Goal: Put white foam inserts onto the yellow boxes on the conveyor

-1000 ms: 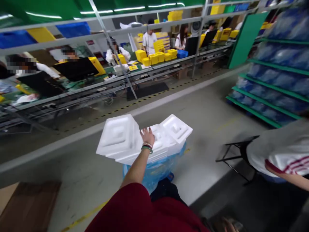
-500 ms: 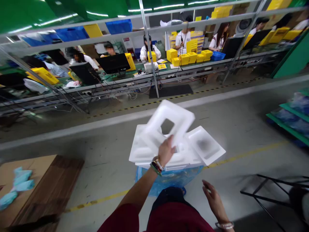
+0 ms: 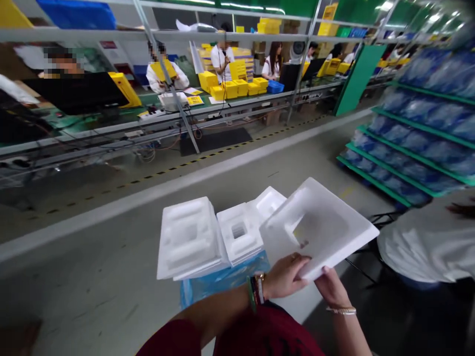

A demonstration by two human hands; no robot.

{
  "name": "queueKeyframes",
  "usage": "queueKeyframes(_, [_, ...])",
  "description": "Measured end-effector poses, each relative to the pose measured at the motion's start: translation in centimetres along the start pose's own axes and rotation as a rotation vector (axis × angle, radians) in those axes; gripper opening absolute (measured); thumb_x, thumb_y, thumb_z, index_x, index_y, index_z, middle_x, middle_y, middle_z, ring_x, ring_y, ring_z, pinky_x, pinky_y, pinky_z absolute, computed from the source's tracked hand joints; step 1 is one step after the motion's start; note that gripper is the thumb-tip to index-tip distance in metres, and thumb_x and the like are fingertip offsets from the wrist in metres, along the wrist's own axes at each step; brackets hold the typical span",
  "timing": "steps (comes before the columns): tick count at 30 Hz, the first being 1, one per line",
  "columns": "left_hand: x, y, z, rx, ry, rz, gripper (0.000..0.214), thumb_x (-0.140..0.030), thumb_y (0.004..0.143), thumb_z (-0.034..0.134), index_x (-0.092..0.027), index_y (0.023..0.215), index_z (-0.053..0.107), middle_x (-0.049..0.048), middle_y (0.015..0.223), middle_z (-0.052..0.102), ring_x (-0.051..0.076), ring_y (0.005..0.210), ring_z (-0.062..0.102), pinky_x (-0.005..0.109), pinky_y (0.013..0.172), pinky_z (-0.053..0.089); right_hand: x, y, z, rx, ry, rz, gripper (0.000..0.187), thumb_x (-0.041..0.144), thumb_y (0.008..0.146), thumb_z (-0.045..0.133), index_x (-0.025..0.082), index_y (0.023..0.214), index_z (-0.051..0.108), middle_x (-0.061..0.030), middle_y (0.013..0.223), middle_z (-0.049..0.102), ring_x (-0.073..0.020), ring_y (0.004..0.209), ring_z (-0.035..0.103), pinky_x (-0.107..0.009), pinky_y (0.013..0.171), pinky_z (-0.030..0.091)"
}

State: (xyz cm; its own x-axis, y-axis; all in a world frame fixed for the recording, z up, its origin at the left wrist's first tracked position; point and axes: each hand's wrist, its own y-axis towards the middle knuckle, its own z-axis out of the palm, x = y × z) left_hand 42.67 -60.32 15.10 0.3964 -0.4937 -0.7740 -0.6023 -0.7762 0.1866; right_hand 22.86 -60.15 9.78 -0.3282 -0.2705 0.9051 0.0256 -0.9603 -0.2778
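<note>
A white foam packing tray (image 3: 336, 225) with a square opening is held up in front of me, tilted. My left hand (image 3: 286, 277) grips its near edge, fingers over the inner face. At the near right corner, my right hand (image 3: 331, 286) pinches the rim, its fingers partly hidden behind the foam. Left of the held piece stand white foam stacks: a taller stack (image 3: 189, 237) with moulded ridges, and a stack with a square hole (image 3: 241, 232). Another foam piece (image 3: 270, 201) shows behind. Blue plastic film (image 3: 218, 279) hangs beneath the stacks.
Across the aisle runs a long workbench (image 3: 148, 121) with seated people, monitors and yellow boxes (image 3: 237, 89). Green shelves (image 3: 419, 143) of plastic-wrapped goods stand at the right. A person in a white shirt (image 3: 426, 242) is close on my right.
My view has turned right. The foam tray has moved right and nearer, away from the stacks. My right hand, empty before, now grips it together with my left.
</note>
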Motion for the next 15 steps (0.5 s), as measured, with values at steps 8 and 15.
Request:
queueKeyframes(8, [12.0,-4.1,-8.5,-0.413,0.386,-0.742,0.055,-0.033,0.090,0.054,-0.017,0.142,0.043,0.0181,0.146,0.045,0.030,0.139,0.036,0.050,0.115,0.029,1.5,-1.6,-3.9,-0.305,-1.084,0.046,0.101,0.072,0.062,0.067,0.017,0.142,0.040,-0.0190,0.137,0.051,-0.0388,0.117,0.053,-0.055,0.101,0.040])
queueKeyframes(15, [16.9,-9.7,-15.4,-0.434,0.425,-1.551,0.089,-0.044,0.085,0.060,-0.004,0.151,0.014,0.0304,0.138,0.047,0.040,0.128,0.049,0.057,0.103,0.039,-2.9,-3.8,-6.0,-0.301,-1.117,0.044,0.094,0.074,0.072,0.055,0.011,0.140,0.039,-0.0203,0.135,0.051,-0.0327,0.111,0.058,-0.046,0.096,0.046])
